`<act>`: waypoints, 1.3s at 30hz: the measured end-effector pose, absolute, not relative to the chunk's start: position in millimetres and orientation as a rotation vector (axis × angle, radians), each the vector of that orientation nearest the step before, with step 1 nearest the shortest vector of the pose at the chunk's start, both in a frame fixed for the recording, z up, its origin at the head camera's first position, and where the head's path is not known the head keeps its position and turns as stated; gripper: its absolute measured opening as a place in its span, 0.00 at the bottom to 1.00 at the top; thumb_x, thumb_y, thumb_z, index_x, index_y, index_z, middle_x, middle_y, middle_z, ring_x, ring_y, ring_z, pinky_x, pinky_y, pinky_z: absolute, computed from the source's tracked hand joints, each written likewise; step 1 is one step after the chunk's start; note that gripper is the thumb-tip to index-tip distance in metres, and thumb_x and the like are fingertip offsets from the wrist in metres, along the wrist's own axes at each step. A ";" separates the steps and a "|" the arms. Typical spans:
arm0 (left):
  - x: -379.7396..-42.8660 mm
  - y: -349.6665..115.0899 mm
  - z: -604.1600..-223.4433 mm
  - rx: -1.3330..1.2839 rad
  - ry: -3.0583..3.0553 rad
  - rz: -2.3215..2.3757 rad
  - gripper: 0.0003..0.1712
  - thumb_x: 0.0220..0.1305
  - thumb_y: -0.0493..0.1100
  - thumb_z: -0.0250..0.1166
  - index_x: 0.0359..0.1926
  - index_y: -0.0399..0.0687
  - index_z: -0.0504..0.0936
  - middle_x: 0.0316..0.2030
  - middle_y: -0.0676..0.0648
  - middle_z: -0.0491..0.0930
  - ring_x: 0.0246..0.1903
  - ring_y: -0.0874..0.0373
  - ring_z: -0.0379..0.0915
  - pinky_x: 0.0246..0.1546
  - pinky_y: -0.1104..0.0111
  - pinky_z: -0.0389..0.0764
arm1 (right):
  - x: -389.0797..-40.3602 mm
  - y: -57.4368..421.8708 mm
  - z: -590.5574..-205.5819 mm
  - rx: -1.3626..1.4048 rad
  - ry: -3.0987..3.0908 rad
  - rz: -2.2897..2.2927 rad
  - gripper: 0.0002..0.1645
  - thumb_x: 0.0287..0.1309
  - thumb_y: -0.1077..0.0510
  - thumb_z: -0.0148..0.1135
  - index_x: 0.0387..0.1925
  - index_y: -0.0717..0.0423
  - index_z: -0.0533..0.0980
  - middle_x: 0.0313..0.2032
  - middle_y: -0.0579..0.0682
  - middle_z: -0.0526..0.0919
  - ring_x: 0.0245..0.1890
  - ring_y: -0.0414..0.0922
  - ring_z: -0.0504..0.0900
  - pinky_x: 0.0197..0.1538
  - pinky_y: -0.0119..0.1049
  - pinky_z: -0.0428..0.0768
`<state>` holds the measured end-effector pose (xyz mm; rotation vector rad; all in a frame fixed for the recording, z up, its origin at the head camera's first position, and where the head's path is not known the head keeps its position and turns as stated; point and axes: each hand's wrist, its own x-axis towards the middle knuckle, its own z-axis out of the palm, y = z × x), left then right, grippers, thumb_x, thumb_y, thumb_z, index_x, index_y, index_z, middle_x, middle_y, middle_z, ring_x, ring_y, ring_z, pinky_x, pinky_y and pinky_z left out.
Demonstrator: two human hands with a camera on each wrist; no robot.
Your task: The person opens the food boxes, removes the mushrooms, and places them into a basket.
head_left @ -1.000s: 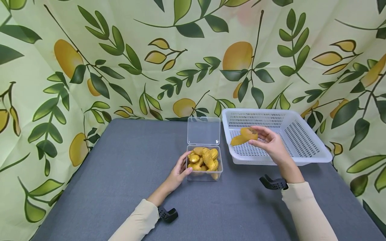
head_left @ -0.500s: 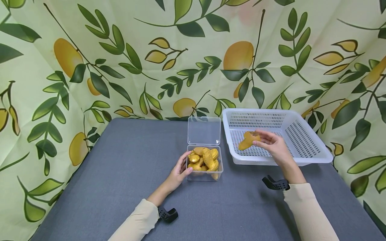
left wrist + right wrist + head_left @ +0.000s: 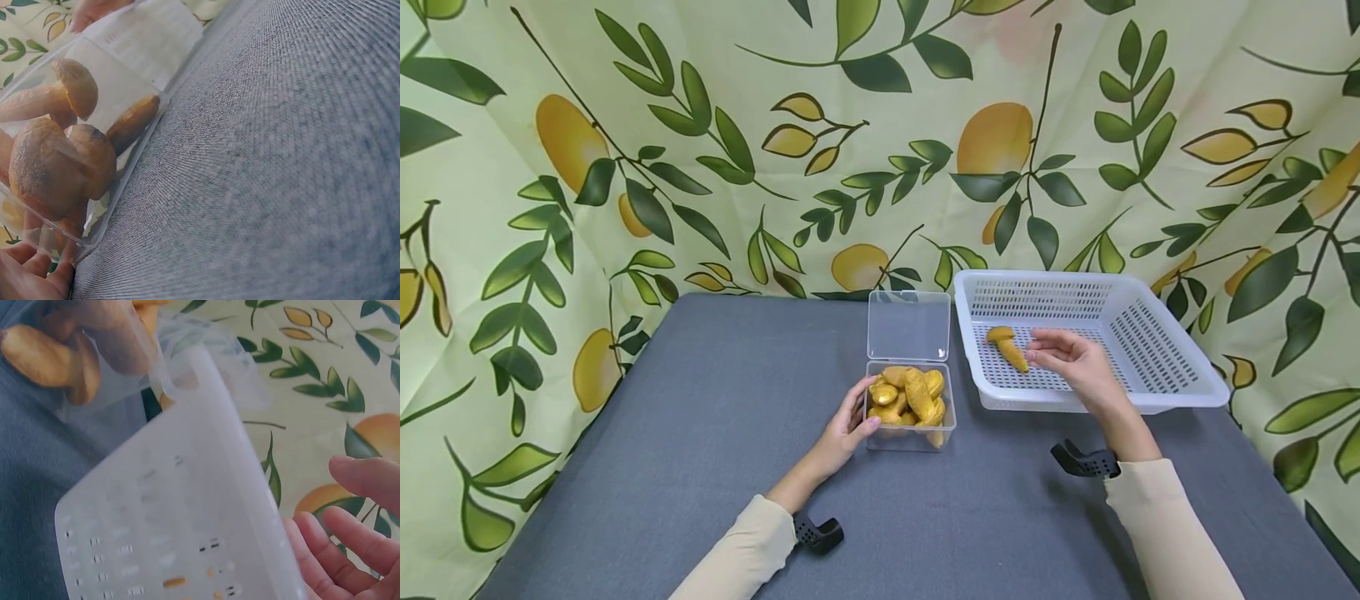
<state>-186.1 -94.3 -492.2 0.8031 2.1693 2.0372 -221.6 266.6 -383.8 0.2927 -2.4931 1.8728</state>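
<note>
A yellow-brown mushroom [image 3: 1009, 348] lies in the white perforated basket [image 3: 992, 392], near its left end. Just right of that mushroom my right hand [image 3: 1075, 367] hovers over the basket, holding nothing; the right wrist view shows its fingers [image 3: 340, 540] spread beside the basket wall. A clear plastic box [image 3: 910, 439] packed with several mushrooms [image 3: 906, 396] stands left of the basket, its lid [image 3: 908, 327] raised at the back. My left hand [image 3: 842, 425] grips the box's left side, thumb at the front and fingers further back. Mushroom caps [image 3: 47, 169] show through the box wall in the left wrist view.
Grey cloth covers the table [image 3: 737, 392]. A curtain [image 3: 880, 125] printed with leaves and yellow fruit hangs behind and at both sides. Box and basket stand close together, with a narrow gap between them.
My right hand has moved slightly right over the basket and let go of the mushroom, which now lies on the basket floor. The left hand and the box have stayed put.
</note>
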 end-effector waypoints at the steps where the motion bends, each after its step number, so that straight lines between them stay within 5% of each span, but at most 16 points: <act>1: -185.9 -94.3 -492.2 0.802 2.164 2.041 0.36 0.68 0.37 0.53 0.73 0.38 0.50 0.73 0.31 0.50 0.73 0.35 0.45 0.65 0.87 0.55 | -220.4 265.5 -383.1 0.300 -2.492 1.880 0.14 0.60 0.61 0.63 0.43 0.40 0.76 0.35 0.31 0.84 0.35 0.28 0.84 0.41 0.20 0.82; 19: -185.7 -93.9 -491.1 0.797 2.182 2.037 0.36 0.68 0.37 0.53 0.73 0.39 0.50 0.73 0.31 0.50 0.73 0.34 0.45 0.64 0.87 0.55 | -199.0 218.0 -369.6 0.519 -2.335 2.047 0.14 0.60 0.67 0.61 0.44 0.46 0.78 0.36 0.36 0.86 0.36 0.32 0.86 0.43 0.24 0.84; 26: -186.0 -93.2 -490.6 0.786 2.192 2.024 0.37 0.67 0.36 0.53 0.73 0.39 0.49 0.74 0.31 0.50 0.73 0.35 0.46 0.65 0.86 0.55 | -196.8 193.5 -375.2 0.617 -2.343 2.098 0.21 0.59 0.68 0.61 0.52 0.77 0.70 0.37 0.36 0.86 0.38 0.32 0.86 0.45 0.25 0.84; 30: -186.8 -93.4 -490.7 0.791 2.191 2.023 0.36 0.68 0.36 0.53 0.73 0.39 0.49 0.73 0.31 0.51 0.73 0.36 0.47 0.65 0.86 0.56 | -198.6 182.4 -379.6 0.603 -2.432 2.056 0.25 0.60 0.66 0.61 0.54 0.79 0.69 0.39 0.35 0.86 0.40 0.31 0.86 0.47 0.24 0.83; 39: -186.3 -93.6 -491.2 0.806 2.184 2.029 0.36 0.68 0.36 0.53 0.73 0.39 0.50 0.73 0.31 0.51 0.72 0.37 0.48 0.65 0.85 0.57 | -207.0 160.5 -385.1 0.534 -2.558 1.947 0.25 0.59 0.62 0.63 0.56 0.72 0.73 0.52 0.71 0.80 0.41 0.28 0.84 0.48 0.21 0.80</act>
